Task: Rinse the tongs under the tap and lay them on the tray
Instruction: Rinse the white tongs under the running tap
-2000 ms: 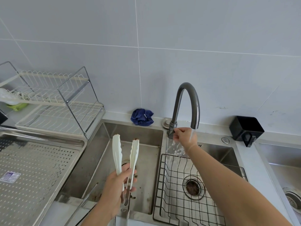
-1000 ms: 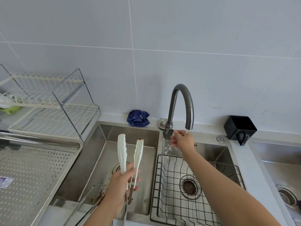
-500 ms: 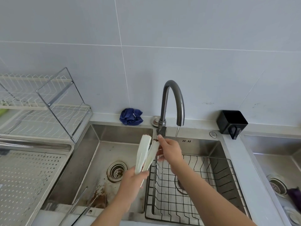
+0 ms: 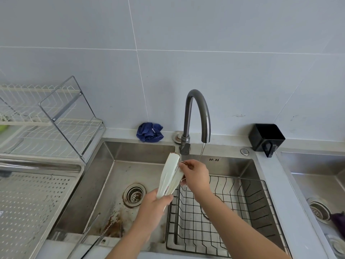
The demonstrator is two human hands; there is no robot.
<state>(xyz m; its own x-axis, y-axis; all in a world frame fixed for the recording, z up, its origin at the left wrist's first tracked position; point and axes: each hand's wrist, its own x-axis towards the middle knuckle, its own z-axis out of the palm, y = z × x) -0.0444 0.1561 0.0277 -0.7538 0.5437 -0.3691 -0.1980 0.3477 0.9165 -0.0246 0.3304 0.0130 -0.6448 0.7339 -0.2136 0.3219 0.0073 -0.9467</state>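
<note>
Tongs (image 4: 170, 176), white, tilt above the wall between the two basins of the sink (image 4: 130, 152), arms squeezed together, tips up near the tap (image 4: 196, 116); left hand (image 4: 155, 208) holds their lower end in a closed grip; right hand (image 4: 196, 174) pinches the upper arm; thin water (image 4: 201, 152) falls just beside that hand; the tray (image 4: 28, 202) lies well apart at left.

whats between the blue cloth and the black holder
Head view: the tap, a round metal cap beside its base, and a small round button near the black holder.

Blue cloth (image 4: 150, 134), black container (image 4: 266, 136), dish rack (image 4: 65, 107)
</note>
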